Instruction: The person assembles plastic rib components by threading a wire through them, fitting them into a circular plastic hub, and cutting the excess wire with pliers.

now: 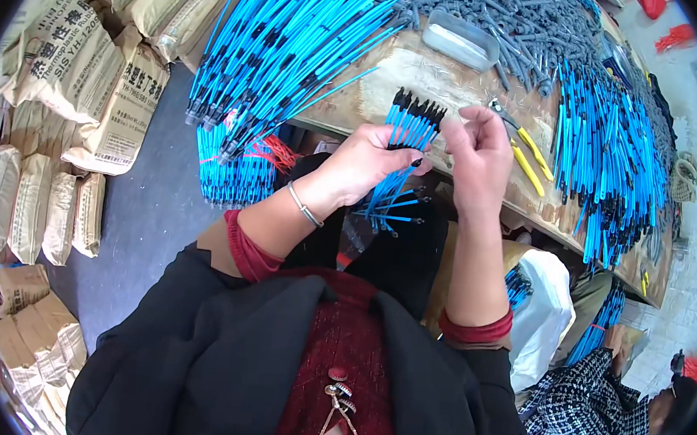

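My left hand (378, 160) is wrapped round a bundle of thin blue tubes (410, 125) with black tips, held above my lap at the table's near edge. The black tips stand up in a row above my fingers, and the lower ends fan out below the hand. Just right of the bundle is my right hand (482, 159), raised with its fingers curled in and its thumb near the black tips. Whatever may lie between those fingers is too small or hidden to make out. Pliers with yellow handles (530, 155) lie on the table beside my right hand.
Long blue tubes (289, 38) hang over the table's (394, 81) left edge; more blue tubes (611, 149) lie at its right. Grey plastic parts (498, 23) pile up behind a clear tray (461, 41). Paper sacks (72, 61) stack at left. A person in a checked top (588, 412) sits lower right.
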A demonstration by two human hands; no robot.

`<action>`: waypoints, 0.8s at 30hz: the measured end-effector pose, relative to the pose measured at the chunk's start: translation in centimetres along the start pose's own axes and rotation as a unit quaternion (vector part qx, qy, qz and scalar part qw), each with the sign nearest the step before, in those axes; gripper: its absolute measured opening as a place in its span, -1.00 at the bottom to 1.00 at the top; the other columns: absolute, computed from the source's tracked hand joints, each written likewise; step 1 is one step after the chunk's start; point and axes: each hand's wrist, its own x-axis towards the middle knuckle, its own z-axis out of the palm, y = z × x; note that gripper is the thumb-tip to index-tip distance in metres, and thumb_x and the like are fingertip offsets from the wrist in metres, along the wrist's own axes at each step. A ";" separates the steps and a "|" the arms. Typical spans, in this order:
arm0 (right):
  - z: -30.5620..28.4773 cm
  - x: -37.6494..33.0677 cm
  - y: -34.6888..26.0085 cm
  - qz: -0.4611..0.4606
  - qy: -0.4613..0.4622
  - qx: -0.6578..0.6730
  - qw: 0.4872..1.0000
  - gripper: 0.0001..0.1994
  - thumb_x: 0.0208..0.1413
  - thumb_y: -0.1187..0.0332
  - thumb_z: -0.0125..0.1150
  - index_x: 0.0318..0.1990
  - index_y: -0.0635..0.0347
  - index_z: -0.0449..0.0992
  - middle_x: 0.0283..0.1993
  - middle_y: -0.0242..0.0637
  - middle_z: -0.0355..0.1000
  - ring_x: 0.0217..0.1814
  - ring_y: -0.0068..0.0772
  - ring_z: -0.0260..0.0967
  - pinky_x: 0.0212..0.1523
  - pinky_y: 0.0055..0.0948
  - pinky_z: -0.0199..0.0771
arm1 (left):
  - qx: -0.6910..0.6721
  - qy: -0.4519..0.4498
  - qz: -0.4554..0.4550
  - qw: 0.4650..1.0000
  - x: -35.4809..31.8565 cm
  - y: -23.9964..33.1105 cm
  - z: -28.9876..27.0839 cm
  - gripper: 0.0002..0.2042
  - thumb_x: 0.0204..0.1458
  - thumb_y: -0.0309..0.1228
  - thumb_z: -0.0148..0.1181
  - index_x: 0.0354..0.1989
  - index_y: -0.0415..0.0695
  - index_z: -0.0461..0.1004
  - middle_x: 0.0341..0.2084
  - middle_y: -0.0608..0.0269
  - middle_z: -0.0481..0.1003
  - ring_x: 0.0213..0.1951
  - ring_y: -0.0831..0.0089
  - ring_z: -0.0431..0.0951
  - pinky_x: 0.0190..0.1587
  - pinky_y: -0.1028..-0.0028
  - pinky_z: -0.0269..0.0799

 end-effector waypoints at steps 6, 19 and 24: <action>1.3 -1.8 -1.1 -0.118 0.014 -0.200 0.972 -0.80 -0.11 0.45 0.28 -0.29 0.28 0.47 -0.63 -0.63 0.03 -0.60 -0.76 -0.06 -0.55 -0.72 0.00 | 0.000 -0.007 0.015 1.000 -0.8 -0.1 -0.2 -0.85 0.02 -0.58 0.04 -0.22 -0.23 0.45 -0.41 0.24 0.50 -0.36 0.54 0.50 -0.28 0.56 0.44; 0.0 -1.3 -2.4 -0.020 0.004 0.006 1.000 -0.87 0.05 0.43 0.13 -0.31 0.33 0.45 -0.55 -0.47 0.30 -0.55 -0.73 0.22 -0.50 -0.68 0.26 | 0.002 -0.024 0.038 0.999 -0.8 0.2 -0.8 -0.84 0.00 -0.62 0.04 -0.23 -0.26 0.44 -0.38 0.17 0.51 -0.30 0.43 0.53 -0.21 0.47 0.46; -1.8 -2.5 -3.9 -0.118 -0.027 -0.209 0.970 -0.91 0.03 0.46 0.14 -0.36 0.32 0.45 -0.48 -0.41 0.33 -0.49 -0.63 0.28 -0.45 -0.64 0.28 | 0.001 -0.023 0.014 1.000 -0.8 0.6 -0.7 -0.84 -0.01 -0.62 0.06 -0.24 -0.26 0.45 -0.39 0.15 0.51 -0.29 0.38 0.54 -0.18 0.42 0.47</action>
